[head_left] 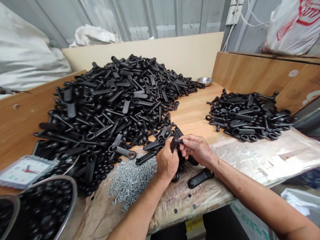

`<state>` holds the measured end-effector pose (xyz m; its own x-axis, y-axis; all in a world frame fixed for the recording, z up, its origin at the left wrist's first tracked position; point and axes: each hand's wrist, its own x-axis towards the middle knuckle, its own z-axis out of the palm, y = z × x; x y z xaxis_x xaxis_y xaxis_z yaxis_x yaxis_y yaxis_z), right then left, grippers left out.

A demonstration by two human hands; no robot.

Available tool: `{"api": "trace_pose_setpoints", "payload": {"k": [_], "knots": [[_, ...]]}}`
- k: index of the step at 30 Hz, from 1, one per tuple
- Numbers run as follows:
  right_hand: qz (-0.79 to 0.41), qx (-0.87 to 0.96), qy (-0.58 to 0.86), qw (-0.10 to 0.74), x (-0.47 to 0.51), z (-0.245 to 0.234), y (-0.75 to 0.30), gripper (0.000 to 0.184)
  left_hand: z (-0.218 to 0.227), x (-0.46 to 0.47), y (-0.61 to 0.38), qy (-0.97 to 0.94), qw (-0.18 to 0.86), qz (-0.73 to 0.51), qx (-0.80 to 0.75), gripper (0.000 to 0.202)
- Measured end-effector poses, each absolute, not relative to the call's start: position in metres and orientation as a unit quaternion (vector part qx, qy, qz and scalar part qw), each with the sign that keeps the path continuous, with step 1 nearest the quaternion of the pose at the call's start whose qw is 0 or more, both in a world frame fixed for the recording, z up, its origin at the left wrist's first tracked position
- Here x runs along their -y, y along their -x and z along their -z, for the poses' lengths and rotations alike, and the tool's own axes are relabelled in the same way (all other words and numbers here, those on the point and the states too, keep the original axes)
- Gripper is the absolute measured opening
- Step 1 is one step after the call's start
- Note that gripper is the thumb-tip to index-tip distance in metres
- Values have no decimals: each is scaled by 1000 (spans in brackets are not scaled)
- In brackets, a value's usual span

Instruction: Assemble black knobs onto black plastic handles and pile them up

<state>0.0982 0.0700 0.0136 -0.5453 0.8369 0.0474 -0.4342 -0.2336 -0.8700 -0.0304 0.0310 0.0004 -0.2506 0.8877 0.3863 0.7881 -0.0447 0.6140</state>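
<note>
My left hand (168, 161) is closed round a black crank handle (173, 144) near the front of the bench. The fingers and thumb of my right hand (196, 149) pinch a small black knob (179, 141) at that handle. Whether the knob is fixed to it I cannot tell. Several loose handles lie under and behind both hands, partly hidden. One single handle (200, 179) rests in front of my right wrist. Left of my left hand spreads a heap of small silver metal pins (132, 178).
A big mound of black handles (120, 96) fills the left and back, a smaller pile (246, 115) the right. Bowls of black knobs (47, 203) and a clock (26, 170) stand front left. A small metal dish (205, 81) sits behind; a wooden board (260, 71) borders the right.
</note>
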Motion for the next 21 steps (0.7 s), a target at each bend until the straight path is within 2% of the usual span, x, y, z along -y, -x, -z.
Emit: {"api": "trace_pose_setpoints", "payload": {"k": [12,17,21], "knots": [[-745,428,254,443,-62,-14,-100,20,4,-30,28,-651,-94,-307,-688,34],[-729,434,263,459,-59,-16,-99,19,5,-30,25,-647,-115,-288,-696,34],[-665,483,315,474,-58,-16,-99,23,2,-29,23,-654,-85,-256,-707,33]]}}
